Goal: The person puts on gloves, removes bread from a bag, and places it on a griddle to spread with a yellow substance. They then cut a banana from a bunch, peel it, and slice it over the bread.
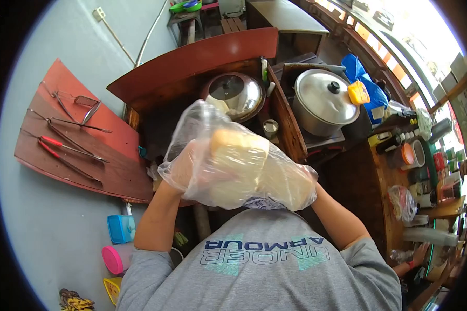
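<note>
A clear plastic bag point(197, 124) is held up in front of my chest. Inside it is what looks like a loaf of bread point(238, 147), pale with a golden crust on top. My left hand point(183, 167) grips the left side, partly veiled by the loose plastic. On the other side my right hand point(307, 181) holds the right end, its fingers mostly covered by the film. Dark printing shows on the bag's lower edge. Beyond the bag sits a wok with a domed lid point(234, 96).
A large lidded aluminium pot point(321, 101) stands to the right, with a yellow sponge-like item point(358, 93) at its lid. Several tongs point(70, 150) hang on the reddish board at left. Jars and containers point(402, 154) crowd the right counter; another person's hand point(420, 254) is there.
</note>
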